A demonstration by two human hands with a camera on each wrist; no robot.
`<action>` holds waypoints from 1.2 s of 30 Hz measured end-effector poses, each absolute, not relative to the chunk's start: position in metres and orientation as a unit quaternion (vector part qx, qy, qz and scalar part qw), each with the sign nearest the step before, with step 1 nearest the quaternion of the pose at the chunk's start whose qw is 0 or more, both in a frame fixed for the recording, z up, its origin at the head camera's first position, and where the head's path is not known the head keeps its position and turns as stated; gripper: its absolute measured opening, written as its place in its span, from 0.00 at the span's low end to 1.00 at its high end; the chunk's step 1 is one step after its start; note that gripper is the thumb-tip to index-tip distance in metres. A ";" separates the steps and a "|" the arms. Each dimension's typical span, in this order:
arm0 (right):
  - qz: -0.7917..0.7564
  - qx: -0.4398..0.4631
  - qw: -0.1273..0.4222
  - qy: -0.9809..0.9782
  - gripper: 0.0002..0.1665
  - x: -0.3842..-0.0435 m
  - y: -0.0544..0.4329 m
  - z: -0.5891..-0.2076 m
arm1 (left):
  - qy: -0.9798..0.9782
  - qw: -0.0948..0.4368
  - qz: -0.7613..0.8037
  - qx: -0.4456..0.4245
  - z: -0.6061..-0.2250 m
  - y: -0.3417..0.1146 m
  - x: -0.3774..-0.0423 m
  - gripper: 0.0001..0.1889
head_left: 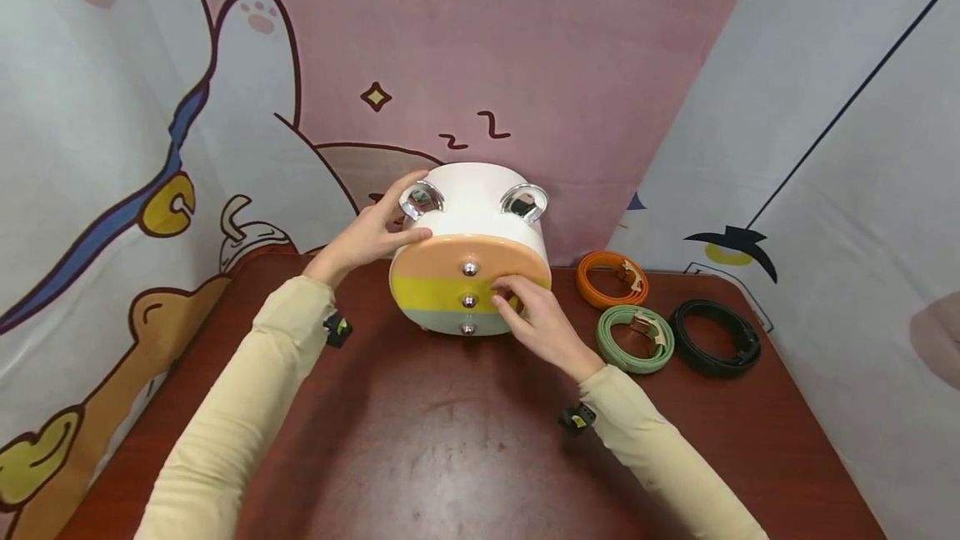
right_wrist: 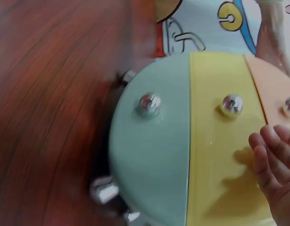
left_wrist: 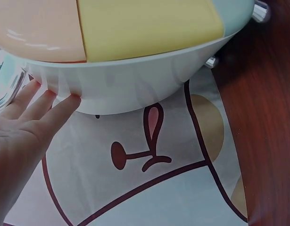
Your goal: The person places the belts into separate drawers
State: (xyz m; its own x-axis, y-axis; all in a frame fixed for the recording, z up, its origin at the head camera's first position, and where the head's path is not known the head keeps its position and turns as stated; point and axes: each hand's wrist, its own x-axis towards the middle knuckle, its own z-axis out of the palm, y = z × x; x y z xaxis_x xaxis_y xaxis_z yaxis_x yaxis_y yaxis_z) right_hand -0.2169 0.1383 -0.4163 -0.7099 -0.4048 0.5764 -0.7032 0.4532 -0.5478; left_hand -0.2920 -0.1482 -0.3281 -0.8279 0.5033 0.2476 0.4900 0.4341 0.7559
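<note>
A rounded white drawer box [head_left: 474, 194] stands on the table with two shiny ear-shaped rings on top. Its front has a peach drawer [head_left: 427, 258], a yellow drawer [head_left: 423, 292] and a green drawer [right_wrist: 149, 150], all closed, each with a silver knob. My left hand [head_left: 367, 232] rests its fingertips on the box's white side by the left ring, fingers nearly straight, thumb near the front's top edge. In front of the yellow drawer's right part hovers my right hand [head_left: 542, 322], its fingers loosely bent and holding nothing; its shadow falls on the yellow face in the right wrist view.
Right of the box lie three coiled belts: an orange belt [head_left: 587, 283], a green belt [head_left: 609, 350] and a black belt [head_left: 693, 361]. Behind the brown table [head_left: 450, 440] hangs a cartoon-printed cloth [head_left: 525, 48], close to the box's back.
</note>
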 end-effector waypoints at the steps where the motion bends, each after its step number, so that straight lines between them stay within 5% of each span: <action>1: 0.414 0.329 0.187 -0.828 0.09 -0.217 0.135 -0.415 | 0.845 0.009 0.448 0.292 -0.328 -0.148 -0.292 0.44; 16: 0.497 0.248 0.207 -0.805 0.06 -0.223 0.107 -0.400 | 0.827 0.019 0.486 0.283 -0.325 -0.144 -0.288 0.44; 36: 0.412 0.089 0.360 -0.832 0.21 -0.224 0.069 -0.394 | 0.827 0.031 0.477 0.296 -0.301 -0.138 -0.266 0.42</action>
State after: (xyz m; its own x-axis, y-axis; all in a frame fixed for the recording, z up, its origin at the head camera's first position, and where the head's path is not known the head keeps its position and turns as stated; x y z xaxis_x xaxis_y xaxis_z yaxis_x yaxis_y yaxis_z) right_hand -0.2243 0.0690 -0.3937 -0.7252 0.1487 0.6723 -0.4446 0.6444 -0.6222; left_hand -0.2659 -0.1380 -0.3006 -0.8223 0.5201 0.2308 0.4603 0.3698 0.8071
